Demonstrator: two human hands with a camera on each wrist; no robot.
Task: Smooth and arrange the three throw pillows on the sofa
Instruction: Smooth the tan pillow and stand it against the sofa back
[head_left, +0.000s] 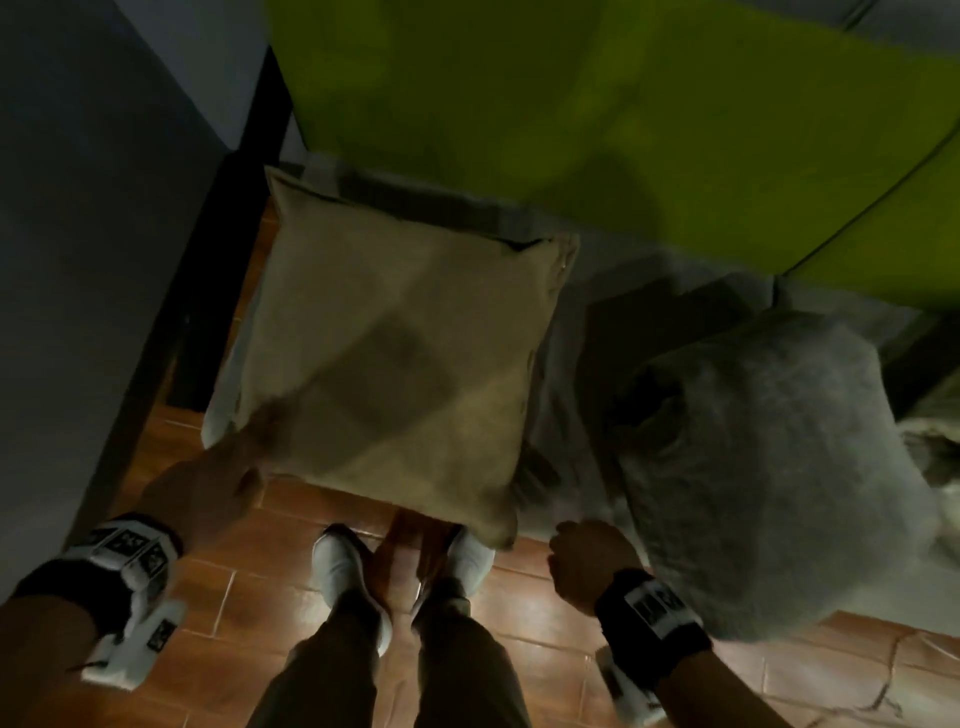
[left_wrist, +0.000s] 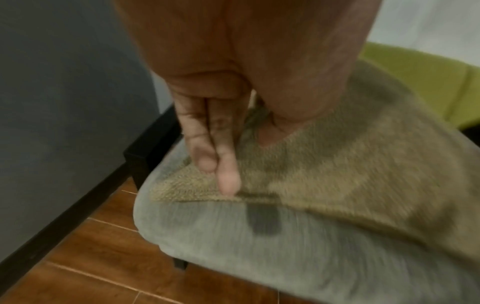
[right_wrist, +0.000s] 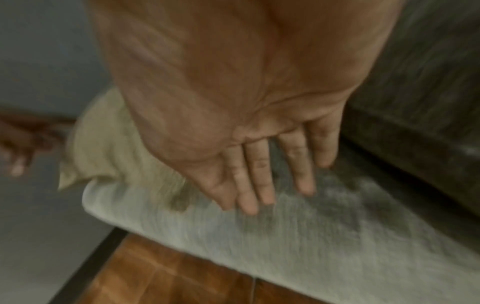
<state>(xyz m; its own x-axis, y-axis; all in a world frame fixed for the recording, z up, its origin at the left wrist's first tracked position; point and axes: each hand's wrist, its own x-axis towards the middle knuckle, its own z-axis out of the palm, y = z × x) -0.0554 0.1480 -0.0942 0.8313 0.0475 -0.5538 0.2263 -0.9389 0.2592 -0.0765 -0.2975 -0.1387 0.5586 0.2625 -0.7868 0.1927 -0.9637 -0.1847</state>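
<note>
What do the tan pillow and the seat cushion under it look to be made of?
Tan pillow: apparently a coarse woven fabric, burlap- or linen-like, matte; a grainy weave shows at the corner the left hand holds. Seat cushion: seemingly soft grey upholstery cloth, matte with faint ribbing; blur leaves the weave uncertain.

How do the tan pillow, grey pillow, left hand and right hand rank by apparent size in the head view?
1. tan pillow and grey pillow: look alike in size, and the grey one is partly cut off and nearer, so unranked.
2. left hand and right hand: alike, both far smaller.
</note>
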